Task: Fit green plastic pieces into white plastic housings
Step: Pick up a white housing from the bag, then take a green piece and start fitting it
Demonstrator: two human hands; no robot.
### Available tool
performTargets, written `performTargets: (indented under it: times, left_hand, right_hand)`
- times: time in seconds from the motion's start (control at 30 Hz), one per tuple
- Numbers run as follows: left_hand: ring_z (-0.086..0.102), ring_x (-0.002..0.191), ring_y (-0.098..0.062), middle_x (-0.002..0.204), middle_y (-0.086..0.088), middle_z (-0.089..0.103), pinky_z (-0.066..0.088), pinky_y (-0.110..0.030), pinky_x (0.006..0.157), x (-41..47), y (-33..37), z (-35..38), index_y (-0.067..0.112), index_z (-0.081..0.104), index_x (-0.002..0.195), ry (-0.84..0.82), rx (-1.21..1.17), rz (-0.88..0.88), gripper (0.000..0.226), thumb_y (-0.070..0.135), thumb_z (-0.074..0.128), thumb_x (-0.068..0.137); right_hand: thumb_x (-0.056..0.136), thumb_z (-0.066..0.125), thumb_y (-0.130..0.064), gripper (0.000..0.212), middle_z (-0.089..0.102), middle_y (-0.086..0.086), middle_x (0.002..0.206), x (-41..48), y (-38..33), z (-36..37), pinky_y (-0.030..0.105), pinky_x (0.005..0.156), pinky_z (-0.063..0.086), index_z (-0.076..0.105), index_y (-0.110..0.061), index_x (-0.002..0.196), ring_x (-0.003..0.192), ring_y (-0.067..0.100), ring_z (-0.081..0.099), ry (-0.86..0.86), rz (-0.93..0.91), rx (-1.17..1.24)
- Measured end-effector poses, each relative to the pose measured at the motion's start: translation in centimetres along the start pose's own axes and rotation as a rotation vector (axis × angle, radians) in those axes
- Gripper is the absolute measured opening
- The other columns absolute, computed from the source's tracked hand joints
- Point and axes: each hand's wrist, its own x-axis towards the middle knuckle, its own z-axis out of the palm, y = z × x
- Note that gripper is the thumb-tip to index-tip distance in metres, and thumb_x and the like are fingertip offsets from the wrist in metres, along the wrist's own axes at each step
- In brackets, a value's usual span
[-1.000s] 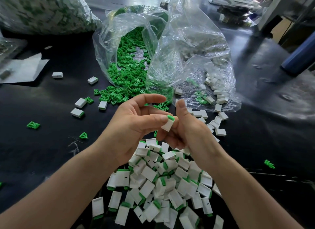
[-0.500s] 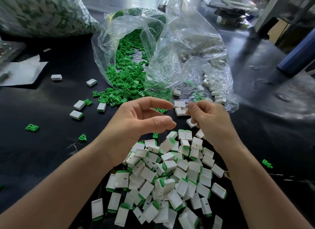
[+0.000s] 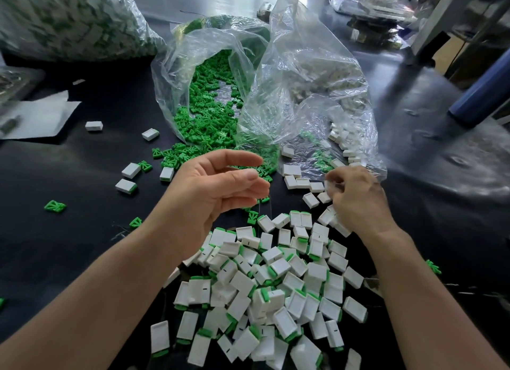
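The left hand (image 3: 215, 193) hovers above the black surface (image 3: 69, 240), palm turned inward, fingers straight and relaxed, pointing right; it holds nothing. The right hand (image 3: 357, 201) is further right, knuckles up, fingers curled down onto loose white housings (image 3: 296, 182) at the mouth of a clear bag (image 3: 317, 74). A blurred white shape sits at its fingertips (image 3: 332, 178), but I cannot tell whether it is actually gripped.

The loose housings beside that hand lie flat. Two of them have their long axis running left to right, and another (image 3: 310, 200) is angled diagonally.

Below and between the forearms spreads a heap of finished pieces (image 3: 276, 281). These are white rectangular blocks, each with a green cap at one short end. They lie tumbled, so their long axes and green ends point in every direction.

Just beyond the left hand, green pieces (image 3: 209, 121) spill out of a second clear bag (image 3: 176, 66) onto the surface, in a stream running towards the person. A few strays lie to the left, among them one green piece (image 3: 55, 206) and some capped housings (image 3: 126, 185).

Further out are a large full bag (image 3: 69, 19) at the far left, a white sheet (image 3: 41, 116) and a blue cylinder (image 3: 483, 94) at the right.
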Motion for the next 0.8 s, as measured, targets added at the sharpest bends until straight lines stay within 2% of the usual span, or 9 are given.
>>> performTargets:
  times: [0.07, 0.13, 0.27, 0.37, 0.5, 0.6, 0.67, 0.73, 0.8]
  left_hand:
    - [0.070, 0.066, -0.017, 0.068, -0.008, 0.072, 0.057, -0.025, 0.064, 0.0, 0.0, 0.0, 0.013, 0.068, 0.085, 0.006, 0.009, 0.007, 0.034, 0.008, 0.077, 0.053]
    - [0.070, 0.065, -0.016, 0.067, -0.008, 0.072, 0.057, -0.024, 0.063, 0.1, -0.1, 0.0, 0.012, 0.066, 0.086, 0.016, 0.005, 0.009, 0.035, 0.020, 0.069, 0.052]
    - [0.070, 0.065, -0.015, 0.067, -0.007, 0.072, 0.057, -0.022, 0.061, 0.1, -0.1, 0.1, 0.011, 0.065, 0.087, 0.037, 0.022, 0.007, 0.036, 0.019, 0.066, 0.053]
    - [0.069, 0.065, -0.014, 0.068, -0.005, 0.072, 0.056, -0.021, 0.061, 0.1, -0.3, 0.3, 0.012, 0.065, 0.087, 0.057, 0.069, 0.029, 0.036, 0.017, 0.068, 0.051]
    - [0.068, 0.072, -0.010, 0.077, 0.002, 0.073, 0.054, -0.018, 0.063, 0.1, -0.8, 0.5, 0.020, 0.067, 0.087, 0.087, 0.234, 0.076, 0.033, 0.012, 0.072, 0.055]
    - [0.067, 0.071, -0.008, 0.080, 0.004, 0.072, 0.055, -0.019, 0.063, 0.0, -1.1, 0.6, 0.022, 0.068, 0.088, 0.072, 0.294, 0.053, 0.037, 0.017, 0.074, 0.052]
    - [0.066, 0.066, -0.010, 0.074, 0.002, 0.071, 0.057, -0.022, 0.062, 0.0, -1.1, 0.6, 0.019, 0.068, 0.086, 0.043, 0.300, 0.028, 0.033, 0.012, 0.075, 0.055]
    - [0.065, 0.062, -0.011, 0.068, 0.001, 0.069, 0.057, -0.024, 0.060, 0.0, -1.1, 0.6, 0.018, 0.068, 0.083, 0.043, 0.315, 0.026, 0.028, 0.003, 0.075, 0.061]
    - [0.065, 0.060, -0.010, 0.066, 0.002, 0.069, 0.055, -0.021, 0.056, 0.1, -1.1, 0.4, 0.017, 0.067, 0.086, 0.094, 0.314, 0.048, 0.029, 0.003, 0.074, 0.061]
  right_hand:
    - [0.091, 0.052, -0.017, 0.012, 0.060, 0.009, 0.103, 0.0, 0.0, -0.1, 0.043, 0.091, 0.043, 0.061, -0.015, 0.099, 0.098, 0.026, 0.054, 0.028, -0.006, 0.036]
    - [0.090, 0.054, -0.016, 0.007, 0.061, 0.006, 0.099, 0.0, 0.0, -0.1, 0.041, 0.089, 0.043, 0.059, -0.016, 0.094, 0.093, 0.024, 0.054, 0.038, -0.017, 0.053]
    - [0.086, 0.061, -0.016, 0.004, 0.061, 0.000, 0.090, 0.0, 0.1, -0.1, 0.033, 0.083, 0.043, 0.059, -0.019, 0.088, 0.087, 0.019, 0.055, 0.069, -0.030, 0.132]
    - [0.083, 0.065, -0.014, 0.013, 0.061, -0.009, 0.076, -0.4, -0.5, -0.6, 0.020, 0.071, 0.044, 0.059, -0.024, 0.077, 0.076, 0.010, 0.058, 0.044, -0.012, 0.435]
    - [0.080, 0.067, -0.005, 0.019, 0.064, -0.013, 0.066, -2.0, -2.6, -1.5, 0.010, 0.063, 0.045, 0.062, -0.023, 0.075, 0.064, -0.002, 0.059, -0.172, -0.102, 0.889]
    - [0.079, 0.066, -0.003, 0.018, 0.065, -0.010, 0.065, -3.2, -4.1, -1.3, 0.012, 0.063, 0.047, 0.063, -0.019, 0.075, 0.065, 0.002, 0.060, -0.316, -0.199, 0.983]
    - [0.079, 0.066, -0.004, 0.015, 0.064, -0.008, 0.066, -3.8, -4.8, -0.9, 0.017, 0.065, 0.049, 0.063, -0.018, 0.075, 0.066, 0.006, 0.060, -0.363, -0.227, 1.002]
    - [0.081, 0.065, -0.010, 0.009, 0.064, -0.006, 0.066, -4.0, -5.2, -0.6, 0.019, 0.067, 0.050, 0.064, -0.018, 0.076, 0.066, 0.006, 0.059, -0.384, -0.220, 1.026]
    - [0.082, 0.062, -0.021, 0.006, 0.064, -0.003, 0.069, -3.9, -5.1, -0.4, 0.022, 0.068, 0.049, 0.065, -0.016, 0.080, 0.067, 0.006, 0.058, -0.337, -0.228, 0.960]
